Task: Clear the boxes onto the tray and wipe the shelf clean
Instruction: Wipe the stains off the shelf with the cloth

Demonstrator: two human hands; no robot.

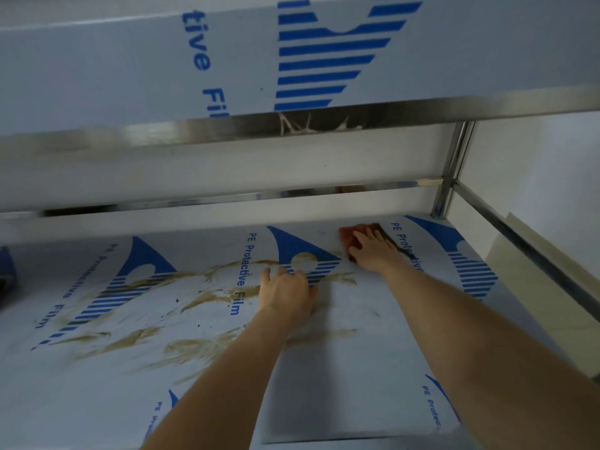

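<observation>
The shelf (373,352) is a steel surface under white film with blue print. Brown smears (194,347) streak its left and middle parts. My right hand (373,251) lies far back on the shelf, fingers spread flat over a red-orange cloth (352,237) with a dark edge, pressing it down. My left hand (285,292) rests palm down on the film in the middle, at the edge of the smears, fingers straight. No boxes and no tray are in view.
An upper shelf (162,66) with the same film hangs low overhead, with a brown splash on its steel front edge (311,123). A steel post (449,177) and side rail (535,254) bound the right side. A dark blue object (6,271) shows at the far left.
</observation>
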